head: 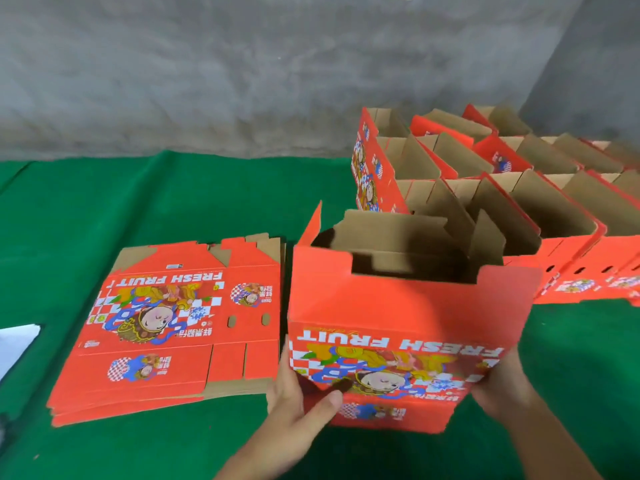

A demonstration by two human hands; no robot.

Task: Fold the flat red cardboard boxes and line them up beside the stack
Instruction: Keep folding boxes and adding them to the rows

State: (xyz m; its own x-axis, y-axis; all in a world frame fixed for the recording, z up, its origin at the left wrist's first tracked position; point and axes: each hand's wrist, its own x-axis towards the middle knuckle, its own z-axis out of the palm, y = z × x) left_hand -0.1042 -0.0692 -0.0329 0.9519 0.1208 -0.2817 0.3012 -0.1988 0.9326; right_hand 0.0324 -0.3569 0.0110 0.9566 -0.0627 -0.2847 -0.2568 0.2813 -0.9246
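I hold an opened-up red "FRESH FRUIT" box [398, 313] upright in front of me, its brown inside showing and its top flaps standing up. My left hand [301, 407] grips its lower left corner, thumb across the printed front. My right hand [502, 386] grips the lower right edge. A stack of flat red boxes [173, 327] lies on the green cloth to the left. Several folded open boxes [485, 188] stand in rows behind and to the right of the held box.
Green cloth [173, 202] covers the surface, with a grey concrete wall [242, 64] behind it. A white sheet [17, 344] lies at the far left edge. More folded boxes [606, 265] run off to the right.
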